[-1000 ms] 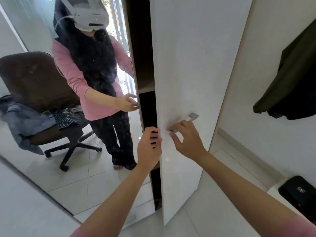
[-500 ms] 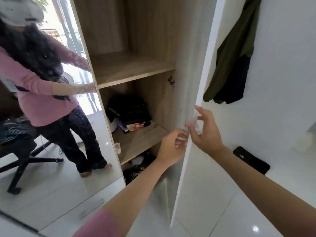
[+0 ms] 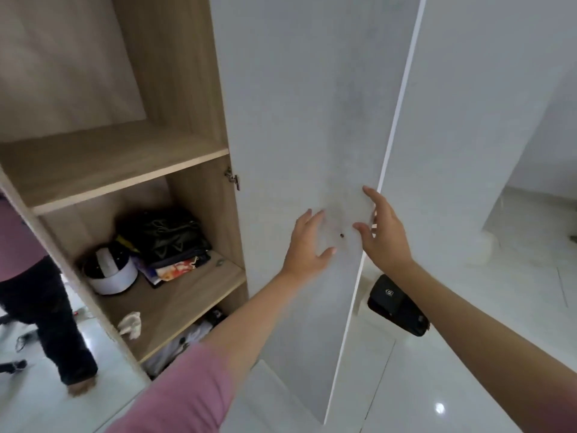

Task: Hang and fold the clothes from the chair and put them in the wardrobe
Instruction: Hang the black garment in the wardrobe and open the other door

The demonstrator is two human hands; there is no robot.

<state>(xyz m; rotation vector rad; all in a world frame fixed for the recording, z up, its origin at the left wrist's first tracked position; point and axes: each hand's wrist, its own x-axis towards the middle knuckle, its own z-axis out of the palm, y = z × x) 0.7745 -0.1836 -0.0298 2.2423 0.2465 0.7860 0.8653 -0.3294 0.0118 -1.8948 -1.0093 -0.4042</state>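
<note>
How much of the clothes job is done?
Only the start. The wardrobe door is swung open, with both hands, left and right, flat on it. The upper shelf holds nothing. No clothes are in hand, so hanging, folding and storing all remain.

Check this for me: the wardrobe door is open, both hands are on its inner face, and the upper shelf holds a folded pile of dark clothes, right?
Not quite. The head view shows the pile of dark clothes on the lower shelf; the upper shelf is bare.

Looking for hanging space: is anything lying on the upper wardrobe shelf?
No, the upper shelf shows only bare wood.
</note>
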